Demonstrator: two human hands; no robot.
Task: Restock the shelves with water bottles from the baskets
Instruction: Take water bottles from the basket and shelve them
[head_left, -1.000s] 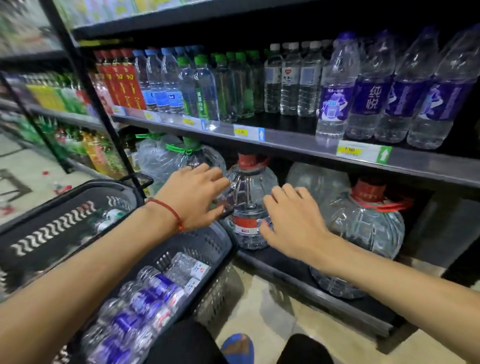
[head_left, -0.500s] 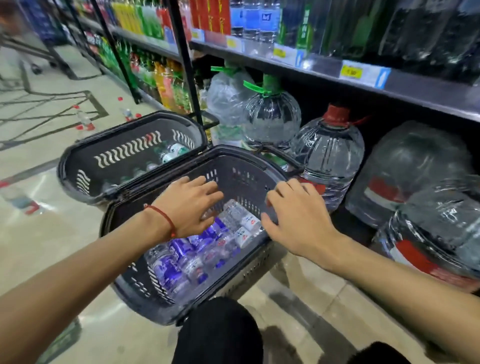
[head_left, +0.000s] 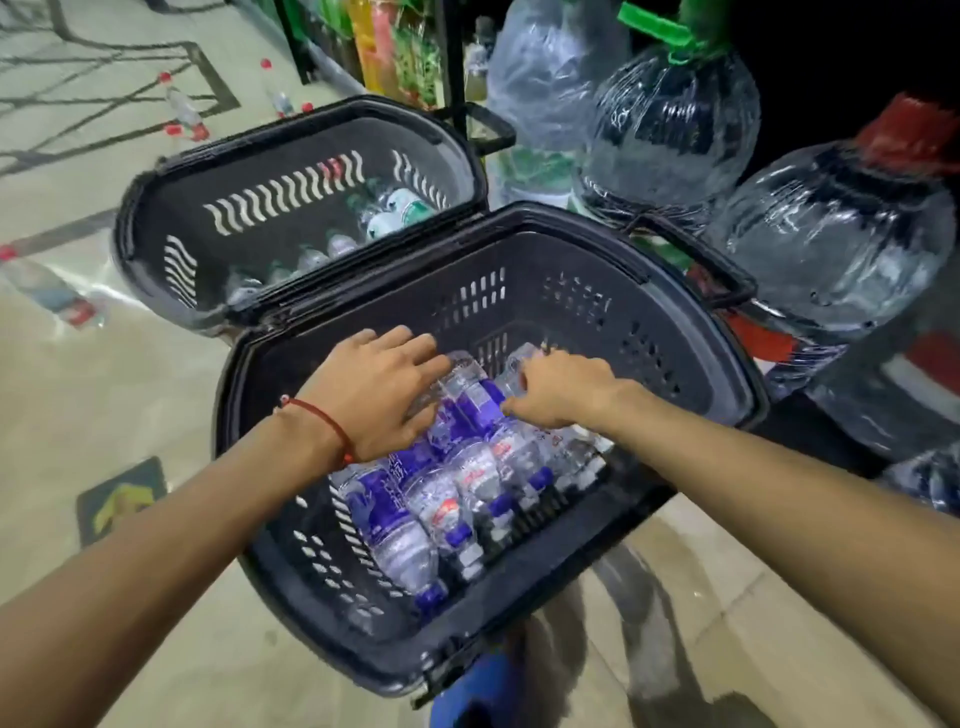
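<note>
Two black baskets stand on the tiled floor beside big shelf jugs. In the nearer basket, among purple-labelled water bottles, the right hand clutches one; the left hand covers another, grip unclear.

In the near basket, the left hand rested on a purple-labelled bottle; the right hand curled its fingers round a neighbouring bottle. A second basket stood behind.
</note>
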